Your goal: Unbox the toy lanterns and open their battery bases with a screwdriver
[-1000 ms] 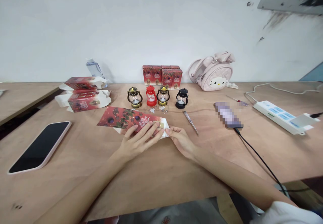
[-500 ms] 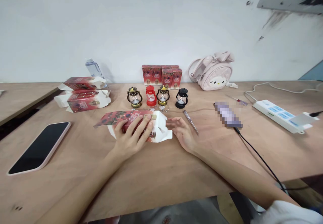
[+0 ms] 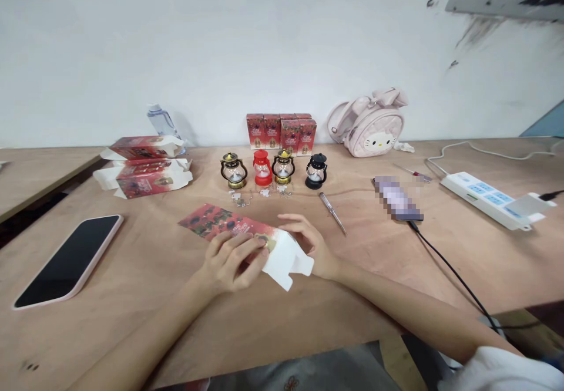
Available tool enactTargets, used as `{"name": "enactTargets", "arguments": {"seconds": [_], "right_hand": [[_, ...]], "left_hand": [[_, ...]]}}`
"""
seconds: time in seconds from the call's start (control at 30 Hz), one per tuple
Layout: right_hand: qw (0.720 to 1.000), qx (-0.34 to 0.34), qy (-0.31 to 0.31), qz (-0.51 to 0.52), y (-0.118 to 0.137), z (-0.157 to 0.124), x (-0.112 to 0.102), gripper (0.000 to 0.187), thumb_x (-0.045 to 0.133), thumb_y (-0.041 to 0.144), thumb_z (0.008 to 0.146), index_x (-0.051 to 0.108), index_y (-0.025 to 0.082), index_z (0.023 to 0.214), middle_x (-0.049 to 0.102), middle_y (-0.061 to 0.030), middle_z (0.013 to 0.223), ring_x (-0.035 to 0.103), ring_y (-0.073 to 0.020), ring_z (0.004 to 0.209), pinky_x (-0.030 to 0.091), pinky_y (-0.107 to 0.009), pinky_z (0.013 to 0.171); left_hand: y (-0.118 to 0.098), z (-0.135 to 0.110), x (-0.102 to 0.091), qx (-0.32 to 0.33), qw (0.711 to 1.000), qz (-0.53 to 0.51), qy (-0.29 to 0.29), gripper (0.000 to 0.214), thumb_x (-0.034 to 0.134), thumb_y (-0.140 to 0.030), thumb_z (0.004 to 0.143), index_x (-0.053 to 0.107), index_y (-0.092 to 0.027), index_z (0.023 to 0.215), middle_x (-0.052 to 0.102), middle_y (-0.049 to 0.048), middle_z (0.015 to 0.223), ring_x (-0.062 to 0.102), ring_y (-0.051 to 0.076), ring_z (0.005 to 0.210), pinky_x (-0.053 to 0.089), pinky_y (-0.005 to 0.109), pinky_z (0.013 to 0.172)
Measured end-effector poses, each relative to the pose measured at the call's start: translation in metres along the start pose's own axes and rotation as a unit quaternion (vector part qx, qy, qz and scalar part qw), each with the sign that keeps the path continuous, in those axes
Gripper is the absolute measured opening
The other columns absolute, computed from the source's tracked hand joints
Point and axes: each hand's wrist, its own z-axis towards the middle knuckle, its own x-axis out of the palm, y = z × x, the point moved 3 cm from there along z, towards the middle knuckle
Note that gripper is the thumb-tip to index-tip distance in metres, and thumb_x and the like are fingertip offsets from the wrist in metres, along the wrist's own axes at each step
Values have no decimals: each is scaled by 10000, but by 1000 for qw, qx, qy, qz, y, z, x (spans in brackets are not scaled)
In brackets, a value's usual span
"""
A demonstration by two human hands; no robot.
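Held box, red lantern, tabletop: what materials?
Held box: looks like thin card, matte white on the notched flap, printed red elsewhere. Red lantern: probably shiny plastic, given its even, bright colour, though painted metal is possible. Tabletop: wood or plywood, fairly matte, by the visible grain.

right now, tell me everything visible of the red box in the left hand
The red box looks like printed card: dark baubles, greenery, white flaps sticking out at its right end. It slants before the lanterns, left end farther away. The left hand grips it; the right hand is beside it, contact unclear.
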Motion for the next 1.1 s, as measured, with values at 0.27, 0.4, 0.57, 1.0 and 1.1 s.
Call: {"name": "enactTargets", "arguments": {"seconds": [0.27,0.4,0.57,1.0,1.1], "right_hand": [[999,-20,33,-4,-6,-7,0,485,676,458,765,528,247,1176,578,-118,1221,545,-239,1152,464,-409,952],[993,-89,61,-46,1,-6,2,517,679,372,784,472,268,1246,551,-100,1271,519,-220,1192,446,-401,995],[978,-160,63,-116,12,-3,6,407,602,304,849,496,246,1237,526,-99,1306,453,-234,1256,410,-449,1042],[988,-74,24,-132,-2,-14,-3,246,464,423,914,660,303,1002,668,-4,1103,579,-198,1122,424,-434,1031],[984,-91,11,-152,3,-11,-1,238,458,298,919,598,273,1109,617,-39,1197,547,-197,1164,433,-435,1022]], "left_hand": [[10,14,2,-95,980,-149,92,400,610,-283,800,519,-214,1183,689,65,1013,611,175,951,474,333,894],[14,4,6,25,976,-168,139,346,586,-222,832,534,-285,1169,649,63,1155,566,196,1139,479,370,931],[11,-15,5,48,986,-123,100,214,484,-175,895,619,-188,1061,696,25,1058,594,135,1098,495,255,904],[23,-18,10,15,977,-142,159,357,367,-162,938,503,-204,1265,683,45,1088,612,124,1067,495,263,912],[33,-22,2,17,981,-114,153,378,354,-163,942,478,-212,1295,683,36,1089,623,133,1046,499,260,867]]}}
